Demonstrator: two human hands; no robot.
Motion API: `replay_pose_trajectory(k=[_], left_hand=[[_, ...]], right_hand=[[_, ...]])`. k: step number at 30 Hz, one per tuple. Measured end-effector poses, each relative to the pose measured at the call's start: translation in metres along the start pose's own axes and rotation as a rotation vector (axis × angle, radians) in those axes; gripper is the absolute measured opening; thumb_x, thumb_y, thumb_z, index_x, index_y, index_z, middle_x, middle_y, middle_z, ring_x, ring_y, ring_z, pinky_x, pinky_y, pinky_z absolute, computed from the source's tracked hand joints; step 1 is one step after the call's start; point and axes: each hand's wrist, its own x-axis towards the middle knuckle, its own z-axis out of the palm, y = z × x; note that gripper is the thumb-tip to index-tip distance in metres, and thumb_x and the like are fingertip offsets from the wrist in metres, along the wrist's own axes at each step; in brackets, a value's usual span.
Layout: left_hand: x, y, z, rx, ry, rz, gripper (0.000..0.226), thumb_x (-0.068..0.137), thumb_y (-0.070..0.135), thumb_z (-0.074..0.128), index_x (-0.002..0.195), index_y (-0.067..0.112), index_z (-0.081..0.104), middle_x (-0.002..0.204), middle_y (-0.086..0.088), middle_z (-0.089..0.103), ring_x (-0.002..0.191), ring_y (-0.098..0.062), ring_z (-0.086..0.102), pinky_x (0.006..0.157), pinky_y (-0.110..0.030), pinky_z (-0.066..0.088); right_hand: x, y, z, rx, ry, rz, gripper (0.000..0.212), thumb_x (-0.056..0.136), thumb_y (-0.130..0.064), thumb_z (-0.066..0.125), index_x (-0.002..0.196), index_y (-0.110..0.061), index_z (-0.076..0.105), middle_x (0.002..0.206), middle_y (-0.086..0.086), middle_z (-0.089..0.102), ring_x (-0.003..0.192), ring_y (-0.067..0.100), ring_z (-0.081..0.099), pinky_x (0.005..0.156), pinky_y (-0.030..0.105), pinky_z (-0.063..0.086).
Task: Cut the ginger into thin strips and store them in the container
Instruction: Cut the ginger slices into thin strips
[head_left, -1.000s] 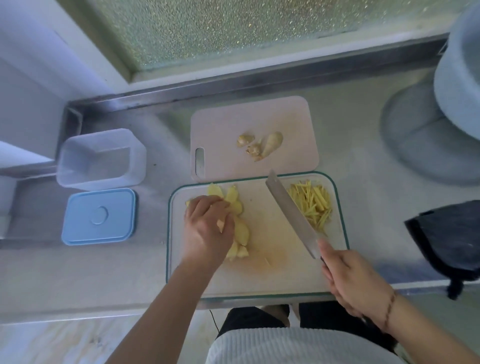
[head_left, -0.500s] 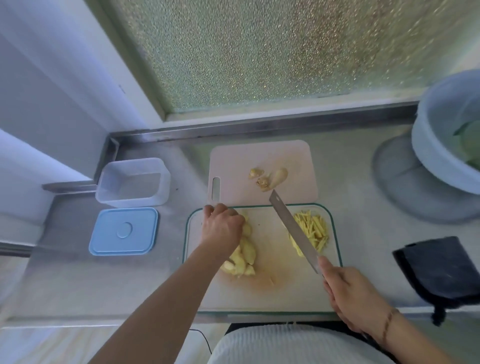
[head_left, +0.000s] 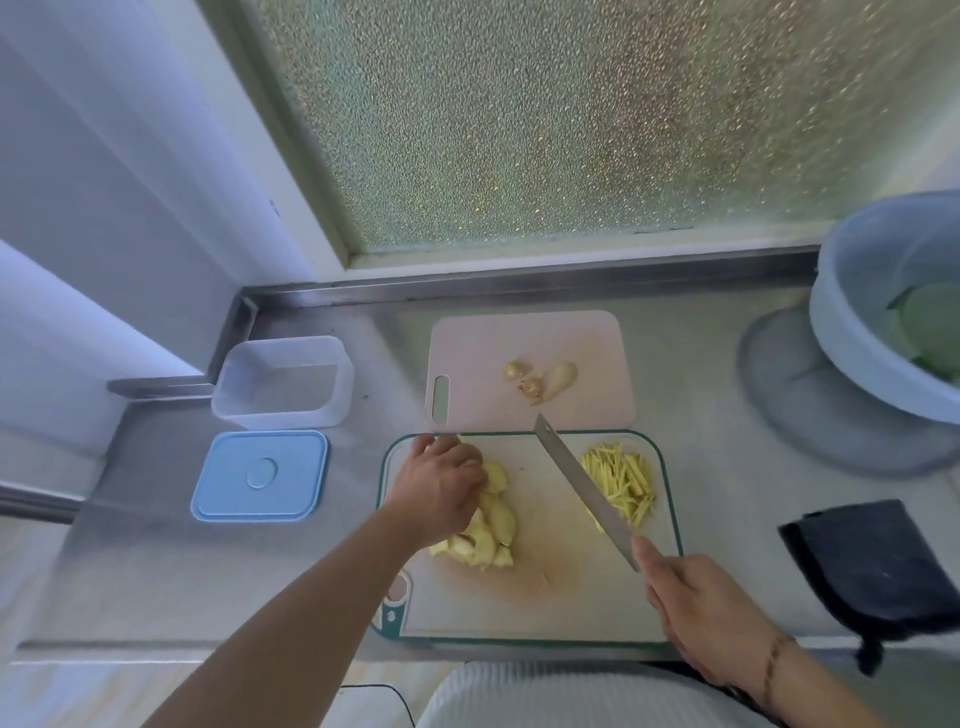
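A green-rimmed cutting board (head_left: 597, 613) lies at the counter's front edge. On its left sits a pile of ginger slices (head_left: 493, 535); my left hand (head_left: 439, 486) rests on the pile's top with curled fingers, and whether it grips a slice is hidden. A heap of thin ginger strips (head_left: 623, 480) lies at the board's right. My right hand (head_left: 706, 613) grips the handle of a knife (head_left: 582, 488), whose blade slants up-left between slices and strips. The clear container (head_left: 283, 382) stands open at the back left, its blue lid (head_left: 260, 475) in front of it.
A pink board (head_left: 478, 348) behind the green one carries ginger scraps (head_left: 543, 379). A pale blue basin (head_left: 852, 332) sits at the right on a round lid. A dark cloth (head_left: 872, 571) hangs over the counter's front right edge. A frosted window rises behind.
The camera has tilted up, showing more window. My left hand stays on the ginger slices, shifted slightly toward the pile's far end. The knife holds its slant over the board.
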Motion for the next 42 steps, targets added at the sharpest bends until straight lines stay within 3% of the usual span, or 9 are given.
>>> replay_pose_trajectory(k=[5, 8, 14, 17, 21, 26, 32, 37, 42], left_hand=[[0.023, 0.011, -0.013, 0.003, -0.231, -0.178, 0.035, 0.089, 0.038, 0.067, 0.122, 0.028, 0.069, 0.126, 0.009, 0.065, 0.123, -0.024, 0.05, 0.1, -0.038, 0.027], [0.032, 0.014, -0.018, 0.073, -0.314, -0.141, 0.034, 0.096, 0.041, 0.06, 0.128, 0.032, 0.062, 0.13, 0.011, 0.057, 0.128, -0.02, 0.039, 0.101, -0.036, 0.018], [0.047, 0.017, -0.024, 0.02, -0.412, -0.129, 0.018, 0.1, 0.024, 0.056, 0.118, 0.023, 0.056, 0.118, 0.004, 0.065, 0.114, -0.022, 0.05, 0.099, -0.034, 0.028], [0.046, 0.036, -0.029, -0.252, -0.302, -0.313, 0.018, 0.098, 0.018, 0.056, 0.115, 0.024, 0.059, 0.104, 0.003, 0.067, 0.101, -0.021, 0.06, 0.097, -0.031, 0.037], [0.032, 0.085, -0.023, -0.842, -0.169, -0.729, 0.017, 0.092, 0.014, 0.067, 0.102, 0.027, 0.061, 0.084, 0.005, 0.063, 0.067, -0.009, 0.057, 0.057, -0.014, 0.047], [-0.002, 0.12, 0.012, -0.467, -0.291, -0.444, 0.029, 0.092, 0.017, 0.056, 0.12, 0.019, 0.062, 0.114, -0.002, 0.061, 0.099, -0.027, 0.062, 0.088, -0.037, 0.052], [-0.012, 0.131, 0.02, -0.073, -0.15, -0.257, 0.035, 0.059, 0.049, 0.084, 0.087, 0.032, 0.071, 0.092, 0.01, 0.062, 0.079, -0.017, 0.063, 0.067, -0.033, 0.054], [-0.006, 0.139, 0.022, -0.084, -0.194, -0.194, 0.031, 0.054, 0.035, 0.089, 0.077, 0.032, 0.07, 0.085, 0.012, 0.063, 0.079, -0.018, 0.06, 0.068, -0.032, 0.052], [-0.004, 0.135, 0.006, -0.519, -0.262, -0.43, 0.028, 0.091, 0.018, 0.067, 0.117, 0.022, 0.058, 0.099, 0.003, 0.065, 0.088, -0.02, 0.062, 0.079, -0.028, 0.046]], right_hand=[[0.003, 0.003, 0.001, -0.009, 0.003, -0.013, 0.062, 0.081, -0.072, 0.032, 0.05, -0.018, 0.029, 0.044, -0.003, 0.028, 0.042, 0.014, 0.03, 0.053, 0.026, 0.029], [0.002, 0.003, 0.001, 0.008, -0.01, -0.006, 0.063, 0.079, -0.073, 0.032, 0.048, -0.018, 0.028, 0.044, -0.003, 0.027, 0.042, 0.013, 0.028, 0.052, 0.027, 0.027], [0.001, 0.003, 0.002, 0.045, -0.017, -0.001, 0.064, 0.078, -0.075, 0.033, 0.046, -0.019, 0.028, 0.044, -0.003, 0.027, 0.041, 0.013, 0.028, 0.05, 0.027, 0.026], [0.0, 0.004, 0.0, 0.086, 0.0, 0.026, 0.061, 0.075, -0.075, 0.034, 0.047, -0.02, 0.03, 0.044, -0.003, 0.027, 0.04, 0.012, 0.028, 0.048, 0.025, 0.026], [-0.003, 0.008, -0.006, 0.133, 0.039, 0.068, 0.06, 0.071, -0.076, 0.035, 0.048, -0.02, 0.031, 0.046, 0.0, 0.028, 0.039, 0.014, 0.028, 0.044, 0.023, 0.024], [-0.009, 0.013, -0.013, 0.14, 0.06, 0.098, 0.057, 0.076, -0.072, 0.034, 0.054, -0.02, 0.029, 0.047, 0.0, 0.027, 0.038, 0.012, 0.025, 0.038, 0.02, 0.023], [-0.011, 0.015, -0.014, 0.124, 0.074, 0.097, 0.055, 0.079, -0.068, 0.033, 0.054, -0.018, 0.03, 0.046, 0.0, 0.028, 0.036, 0.011, 0.026, 0.037, 0.018, 0.023], [-0.011, 0.012, -0.012, 0.141, 0.052, 0.105, 0.054, 0.079, -0.066, 0.034, 0.054, -0.018, 0.03, 0.044, -0.003, 0.027, 0.035, 0.01, 0.025, 0.035, 0.016, 0.022], [-0.012, 0.01, -0.013, 0.146, 0.038, 0.113, 0.055, 0.08, -0.067, 0.035, 0.055, -0.018, 0.031, 0.045, -0.003, 0.028, 0.035, 0.009, 0.025, 0.035, 0.017, 0.022]])
